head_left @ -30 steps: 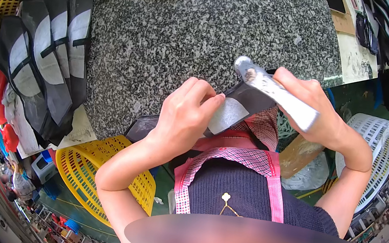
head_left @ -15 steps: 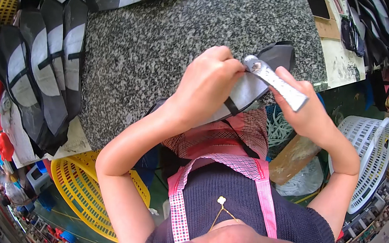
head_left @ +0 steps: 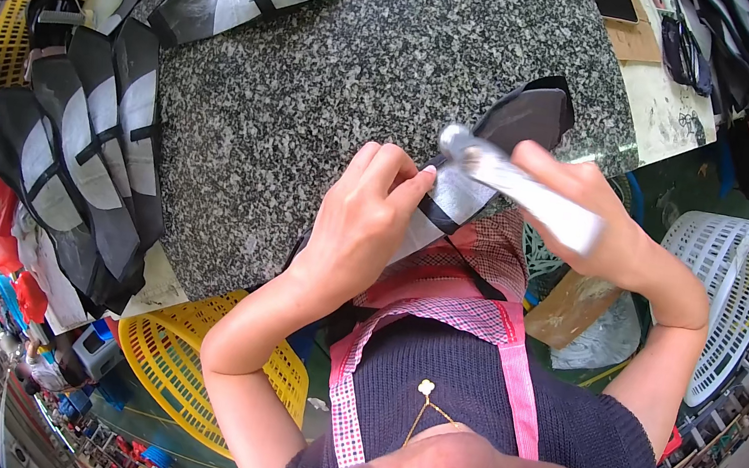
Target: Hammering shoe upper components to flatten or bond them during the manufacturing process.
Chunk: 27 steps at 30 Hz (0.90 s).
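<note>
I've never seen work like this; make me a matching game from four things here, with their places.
1. Silver metal tool with a rounded head
2. Bare left hand
3. White perforated plastic basket
4. Overlapping black-and-white flat pieces

A. Beyond the right elbow
B. Along the granite tabletop's left side
C. In the right hand
D. Touching a black-and-grey flat piece

Pairs: 1-C, 2-D, 3-A, 4-B

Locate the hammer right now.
In the head view, the hammer is right of centre, gripped in the right hand, its head close to the left hand and the black-and-grey piece.
</note>
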Tool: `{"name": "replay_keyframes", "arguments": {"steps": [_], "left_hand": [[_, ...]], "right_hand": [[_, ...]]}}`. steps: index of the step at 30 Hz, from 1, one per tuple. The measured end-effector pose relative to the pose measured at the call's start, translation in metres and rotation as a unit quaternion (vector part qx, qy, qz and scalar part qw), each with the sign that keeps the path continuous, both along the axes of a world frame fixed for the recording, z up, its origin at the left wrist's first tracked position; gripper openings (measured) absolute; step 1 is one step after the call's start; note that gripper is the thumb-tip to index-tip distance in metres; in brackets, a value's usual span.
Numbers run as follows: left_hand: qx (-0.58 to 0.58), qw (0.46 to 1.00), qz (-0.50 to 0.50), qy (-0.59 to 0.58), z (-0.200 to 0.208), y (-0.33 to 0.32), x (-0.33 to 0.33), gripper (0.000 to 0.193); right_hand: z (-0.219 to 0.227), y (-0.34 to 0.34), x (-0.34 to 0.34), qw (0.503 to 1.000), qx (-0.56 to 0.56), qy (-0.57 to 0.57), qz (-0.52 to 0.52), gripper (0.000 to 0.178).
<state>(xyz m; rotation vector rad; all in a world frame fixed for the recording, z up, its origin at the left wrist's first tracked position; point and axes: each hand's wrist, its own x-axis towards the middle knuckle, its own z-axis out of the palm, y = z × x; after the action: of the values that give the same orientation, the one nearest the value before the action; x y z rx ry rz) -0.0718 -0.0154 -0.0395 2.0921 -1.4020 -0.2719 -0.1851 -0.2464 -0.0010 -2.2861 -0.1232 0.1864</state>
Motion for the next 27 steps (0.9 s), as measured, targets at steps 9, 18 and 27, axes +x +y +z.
{"name": "replay_keyframes", "arguments": {"steps": [9, 18, 27], "left_hand": [[-0.015, 0.992, 0.049, 0.114, 0.001, 0.012, 0.004, 0.023], [-0.020, 0.999, 0.033, -0.009, -0.006, 0.032, -0.015, 0.029], [-0.020, 0.995, 0.051, -0.083, -0.005, 0.051, -0.023, 0.027]], "right_hand": [[-0.007, 0.018, 0.001, 0.996, 0.014, 0.084, -0.018, 0.019], [0.002, 0.027, 0.013, 0.998, 0.032, -0.055, -0.005, 0.025], [0.001, 0.033, 0.021, 0.998, 0.042, 0.019, 0.030, 0.019]]}}
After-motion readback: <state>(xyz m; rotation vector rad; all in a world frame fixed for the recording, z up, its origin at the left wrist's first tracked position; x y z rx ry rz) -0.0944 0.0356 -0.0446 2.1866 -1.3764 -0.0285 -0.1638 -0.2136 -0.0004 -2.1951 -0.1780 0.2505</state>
